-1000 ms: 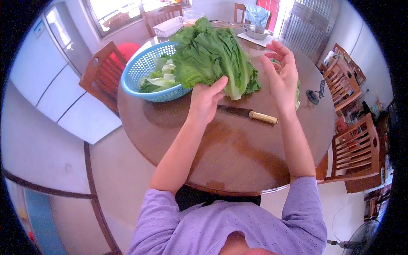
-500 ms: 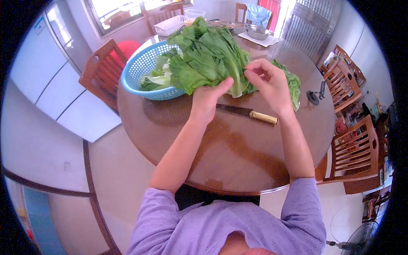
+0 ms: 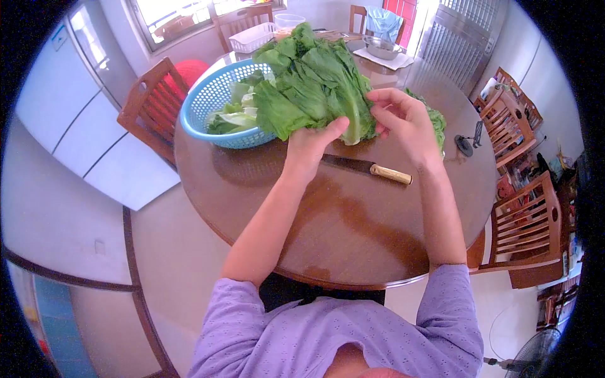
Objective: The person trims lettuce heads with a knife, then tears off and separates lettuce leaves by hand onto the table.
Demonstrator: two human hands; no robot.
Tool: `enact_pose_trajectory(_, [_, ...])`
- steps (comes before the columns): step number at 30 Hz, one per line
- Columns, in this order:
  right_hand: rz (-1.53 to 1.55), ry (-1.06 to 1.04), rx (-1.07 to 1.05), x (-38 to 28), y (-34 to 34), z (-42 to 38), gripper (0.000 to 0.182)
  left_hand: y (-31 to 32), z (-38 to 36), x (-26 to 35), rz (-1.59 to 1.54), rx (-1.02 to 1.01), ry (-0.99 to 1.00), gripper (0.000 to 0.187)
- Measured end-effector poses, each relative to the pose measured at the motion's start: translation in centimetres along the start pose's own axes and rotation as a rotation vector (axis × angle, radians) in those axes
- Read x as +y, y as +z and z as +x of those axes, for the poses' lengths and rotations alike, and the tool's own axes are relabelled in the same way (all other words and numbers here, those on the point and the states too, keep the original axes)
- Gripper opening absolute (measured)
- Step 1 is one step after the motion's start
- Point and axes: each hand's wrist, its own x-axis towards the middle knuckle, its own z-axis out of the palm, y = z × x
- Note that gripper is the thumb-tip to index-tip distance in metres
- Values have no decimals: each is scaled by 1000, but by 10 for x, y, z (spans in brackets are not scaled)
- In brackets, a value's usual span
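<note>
My left hand (image 3: 309, 148) grips a bunch of green lettuce leaves (image 3: 315, 82) from below, its thumb lying over the pale stem end. The fingers of my right hand (image 3: 408, 123) are pinched at the right edge of the bunch. Left of the bunch, partly behind it, is a blue plastic colander (image 3: 194, 120) with torn lettuce leaves (image 3: 236, 120) inside. Below my hands a knife (image 3: 389, 173) with a light wooden handle lies on the table, its dark blade pointing left. More lettuce (image 3: 436, 123) lies behind my right wrist, mostly hidden.
The round brown table (image 3: 340, 233) has a white basket (image 3: 252, 39), a clear plastic tub (image 3: 288, 24) and a metal bowl (image 3: 381, 47) at its far side. A small black stand (image 3: 465, 145) is at the right. Wooden chairs (image 3: 526, 217) surround the table.
My right hand has shifted slightly right and down along the leaf edge. The lettuce bunch has moved a little to the right in my left hand's grip.
</note>
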Motion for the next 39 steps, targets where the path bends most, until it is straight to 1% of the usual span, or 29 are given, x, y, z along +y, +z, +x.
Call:
enact_pose_trajectory(3, [38,55,-38,2,-8,3,24,-2,1,2,-43,-23,-95,55])
enact_pose_trajectory(6, [102,93,-37,5,-14,5,24,2,-2,16,-291,-141,-143,55])
enact_pose_trajectory(11, [136,141,-59,2,-17,8,23,-9,4,-2,-172,-124,-101,53])
enact_pose_trajectory(14, [9,148,-53,0,-10,7,23,-8,4,-2,-89,-124,-65,54])
enact_pose_trajectory(17, [19,145,-61,11,-13,12,20,-6,4,-3,-39,-166,-28,56])
enact_pose_trajectory(18, [37,111,-54,14,-15,13,19,-6,4,-3,-26,-184,-13,56])
enact_pose_trajectory(21, [75,17,-26,18,-16,14,15,-1,2,-3,-83,-121,-9,56])
enact_pose_trajectory(26, [118,-106,47,13,-9,12,12,-7,6,2,-84,-93,-46,61])
enact_pose_trajectory(32, [237,-157,30,16,-11,13,11,-7,9,0,-96,-77,13,67])
enact_pose_trajectory(36, [376,-83,-12,16,-12,12,10,-8,10,0,-108,-94,13,69])
enact_pose_trajectory(39, [521,7,-29,22,-17,16,12,-10,12,-3,-120,-125,37,77])
